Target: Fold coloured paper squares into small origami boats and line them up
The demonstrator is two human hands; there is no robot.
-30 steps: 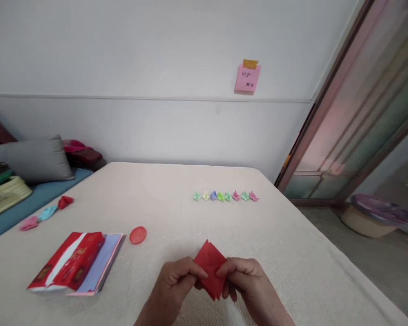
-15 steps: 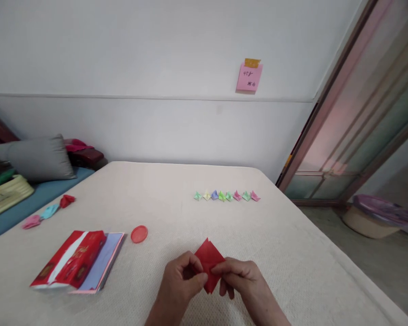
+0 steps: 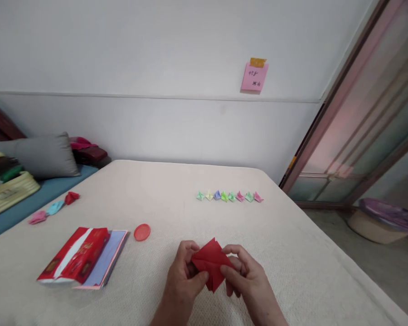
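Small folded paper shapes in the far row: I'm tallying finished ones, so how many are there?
8 folded shapes in one row on the table, left to right: green, yellow, blue, green, green, pink, green, pink. None looks hidden.

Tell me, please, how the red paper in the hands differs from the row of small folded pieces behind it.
The red paper is held by the left hand and right hand; the row of small pieces lies untouched on the table. The red paper is one piece; the row holds several, in green, yellow, blue and pink. Both are folded paper.
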